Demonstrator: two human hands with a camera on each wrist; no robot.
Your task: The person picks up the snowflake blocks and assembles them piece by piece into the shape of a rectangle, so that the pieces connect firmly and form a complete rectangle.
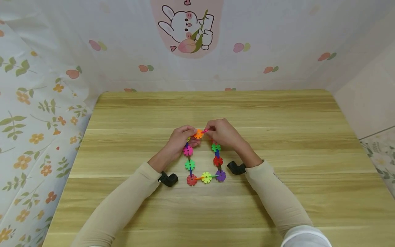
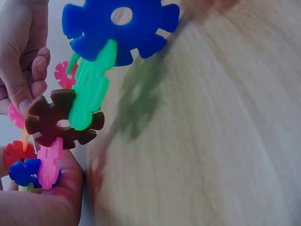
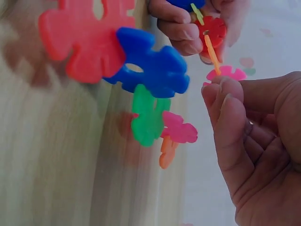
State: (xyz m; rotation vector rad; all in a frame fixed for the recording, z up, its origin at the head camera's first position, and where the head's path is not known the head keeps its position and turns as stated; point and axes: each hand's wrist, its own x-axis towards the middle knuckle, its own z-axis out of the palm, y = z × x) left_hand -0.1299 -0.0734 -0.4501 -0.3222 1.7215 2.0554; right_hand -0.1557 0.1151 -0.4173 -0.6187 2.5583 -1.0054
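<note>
A chain of colourful slotted snowflake discs forms a rough rectangle on the table, with a yellow disc (image 1: 206,177) and a purple disc (image 1: 220,176) along its near side. At the far left corner my left hand (image 1: 180,140) grips the chain around a red disc (image 3: 215,31) and a blue disc (image 2: 24,172). An orange disc (image 1: 199,133) joins on there. Between thumb and forefinger, my right hand (image 1: 224,133) pinches a pink disc (image 3: 227,72) fitted to that orange disc. Below it, the right column's far end, an orange disc (image 3: 168,153), stands apart from the pinched disc.
Black curved wrist pieces (image 1: 168,179) sit beside each forearm, the right one (image 1: 236,168) close to the chain. The wooden table (image 1: 139,113) meets a patterned curtain (image 1: 123,41) at the back and left.
</note>
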